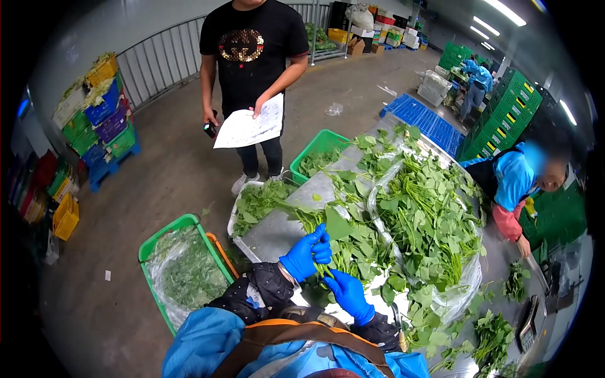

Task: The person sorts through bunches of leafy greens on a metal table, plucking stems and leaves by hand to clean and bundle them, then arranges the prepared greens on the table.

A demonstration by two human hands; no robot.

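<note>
My left hand (307,253), in a blue glove, is closed with its fingers curled around stems of leafy greens (338,224). Just below and to the right, my right hand (350,296), gloved the same way, pinches the lower stems of that bunch. Broad leaves stick up beyond my fingers, while part of the stems is hidden by the gloves. A large heap of the same greens (428,217) lies on the metal table (272,234) to the right, partly on clear plastic (457,301).
A green crate (149,251) lined with plastic holds greens at my left. Past the table edge stand a white crate (234,217) and another green crate (327,135). A person (252,69) holds papers opposite; a co-worker (513,183) reaches in at right, near a scale (528,324).
</note>
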